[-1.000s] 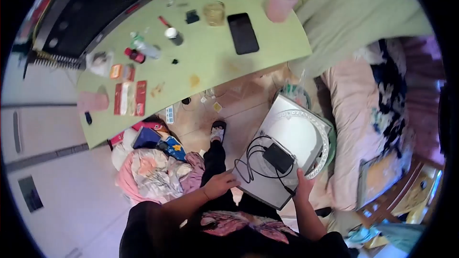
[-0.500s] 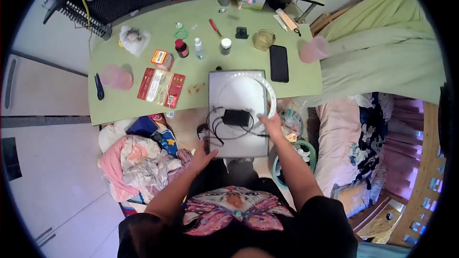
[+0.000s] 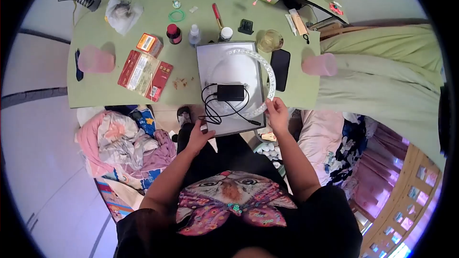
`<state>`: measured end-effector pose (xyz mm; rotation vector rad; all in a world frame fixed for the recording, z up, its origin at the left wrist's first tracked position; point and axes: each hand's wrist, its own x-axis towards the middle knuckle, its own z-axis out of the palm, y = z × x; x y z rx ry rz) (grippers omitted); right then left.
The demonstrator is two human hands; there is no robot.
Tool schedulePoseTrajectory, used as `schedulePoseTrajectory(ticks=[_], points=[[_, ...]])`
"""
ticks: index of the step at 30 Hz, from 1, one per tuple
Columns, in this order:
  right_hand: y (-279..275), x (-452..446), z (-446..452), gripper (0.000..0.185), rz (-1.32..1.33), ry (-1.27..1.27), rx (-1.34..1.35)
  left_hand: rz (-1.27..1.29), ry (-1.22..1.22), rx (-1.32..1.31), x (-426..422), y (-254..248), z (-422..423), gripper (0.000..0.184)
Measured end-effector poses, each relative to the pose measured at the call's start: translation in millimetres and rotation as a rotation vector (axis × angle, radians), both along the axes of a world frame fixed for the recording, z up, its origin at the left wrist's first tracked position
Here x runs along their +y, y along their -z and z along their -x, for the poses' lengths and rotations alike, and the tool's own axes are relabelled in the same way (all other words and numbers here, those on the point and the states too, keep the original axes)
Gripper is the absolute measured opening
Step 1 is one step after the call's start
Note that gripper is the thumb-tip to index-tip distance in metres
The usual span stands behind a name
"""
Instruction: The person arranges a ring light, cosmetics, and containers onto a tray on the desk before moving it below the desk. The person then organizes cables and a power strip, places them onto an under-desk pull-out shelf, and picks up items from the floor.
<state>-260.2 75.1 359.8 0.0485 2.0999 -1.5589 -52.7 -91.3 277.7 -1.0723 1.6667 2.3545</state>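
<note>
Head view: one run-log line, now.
left hand: on panel near-left corner | right hand: grips clear ring by panel's right edge | on panel: ring, black adapter, cable | far end: over green table

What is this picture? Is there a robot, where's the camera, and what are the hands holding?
No robot here, just a person's bare hands. The camera is worn on their head, looking forward and down, so everything appears from above.

The left hand holds the near left corner of a flat grey slab. The right hand has its fingers on a clear ring that sticks out past the slab's right side. A black block lies on top.

The slab's far end is over a green table. On that are pink cups, a phone and little bottles. I can't tell whether the slab touches the table.
</note>
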Motion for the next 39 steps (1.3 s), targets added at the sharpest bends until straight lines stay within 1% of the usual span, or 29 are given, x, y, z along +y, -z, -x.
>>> schedulePoseTrajectory(ticks=[3,4,7,8,10,11,12,15,16,18,19,20,21,22,23,24,25,26,27,28,30,31,32,34,35,36,37,38,39], points=[[-40.1,-5.6,-0.6,0.012,-0.001,-0.101,0.242,-0.051,-0.03,-0.065,12.5,-1.2,6.8,0.073],[-51.7,-5.5,2.2,0.012,0.001,-0.11,0.239,-0.05,-0.039,-0.067,13.7,-9.9,12.4,0.073],[-68.5,-3.7,10.2,0.011,-0.106,-0.349,0.73,-0.075,-0.108,-0.035,12.1,-34.2,22.9,0.076],[-72.6,-5.3,12.4,0.011,-0.1,-0.359,0.727,-0.074,-0.12,-0.038,12.0,-31.0,22.8,0.076],[-85.9,-7.6,14.0,0.01,-0.154,-0.431,0.898,0.03,-0.142,0.001,14.1,-15.7,19.7,0.077],[-91.0,-9.0,15.5,0.009,-0.151,-0.423,0.899,0.205,-0.084,0.077,14.3,0.3,18.9,0.078],[-91.6,-8.8,17.9,0.009,-0.153,-0.425,0.904,0.204,-0.087,0.082,14.8,-3.9,22.2,0.078],[-91.4,-6.2,25.6,0.011,-0.129,-0.314,0.887,0.631,0.06,-0.081,19.6,-15.0,30.7,0.085],[-92.9,-5.3,26.6,0.011,-0.128,-0.316,0.893,0.632,0.056,-0.077,19.4,-27.6,36.6,0.085],[-95.7,-4.1,27.0,0.011,-0.046,-0.29,0.761,1.005,0.1,-0.073,14.7,-56.7,49.2,0.089],[-93.3,-1.8,29.8,0.01,-0.057,-0.301,0.77,1.008,0.1,-0.07,10.4,-67.7,57.0,0.089],[-91.3,-1.2,29.0,0.01,-0.055,-0.298,0.777,1.071,0.12,0.019,3.9,-77.0,67.6,0.091],[-90.1,-1.5,28.0,0.009,-0.008,-0.283,0.719,1.134,0.137,0.111,-1.7,-82.8,78.7,0.092],[-90.2,-2.6,27.1,0.009,0.038,-0.268,0.659,1.138,0.133,0.116,-5.5,-85.8,90.5,0.092],[-90.7,-4.6,25.4,0.009,0.039,-0.267,0.665,1.024,0.081,0.185,-9.4,-87.5,102.3,0.091],[-92.0,-6.4,23.5,0.009,0.111,-0.242,0.583,0.909,0.031,0.254,-13.9,-88.7,111.4,0.09],[-93.6,-7.7,22.7,0.009,0.181,-0.216,0.501,0.913,0.029,0.263,-18.6,-80.0,118.4,0.09],[-96.7,-8.5,22.8,0.009,0.183,-0.213,0.511,0.65,-0.093,0.278,-22.0,-62.9,124.3,0.089],[-101.4,-9.4,23.7,0.01,0.216,-0.182,0.428,0.381,-0.206,0.289,-23.9,-49.4,127.5,0.088],[-105.2,-9.5,25.9,0.012,0.248,-0.15,0.345,0.381,-0.203,0.299,-26.6,-43.1,127.0,0.088],[-108.9,-8.9,31.6,0.013,0.258,-0.129,0.286,0.04,-0.271,0.414,-30.1,-33.8,122.7,0.076],[-109.7,-8.3,33.1,0.014,0.27,-0.115,0.218,0.04,-0.262,0.415,-30.6,-55.0,123.9,0.076],[-109.1,-7.6,34.0,0.014,0.273,-0.109,0.221,-0.008,-0.251,0.349,-33.2,-77.9,125.4,0.063],[-105.6,-7.7,38.3,0.015,0.368,-0.072,0.061,-0.05,-0.241,0.289,-39.9,-81.4,127.3,0.054],[-103.8,-7.8,39.9,0.015,0.372,-0.074,0.065,-0.058,-0.22,0.366,-43.8,-55.8,125.8,0.054],[-101.4,-7.4,41.1,0.015,0.404,-0.051,0.007,-0.067,-0.2,0.442,-46.4,-57.5,126.1,0.055],[-98.6,-7.4,42.4,0.014,0.434,-0.03,-0.053,-0.176,-0.275,0.45,-42.8,-58.8,126.4,0.05],[-95.6,-8.0,44.0,0.014,0.434,-0.036,-0.051,-0.175,-0.281,0.454,-44.5,-59.8,128.2,0.05],[-92.7,-9.0,45.3,0.014,0.478,-0.028,-0.086,-0.113,-0.19,0.48,-47.1,-66.7,130.2,0.048]])
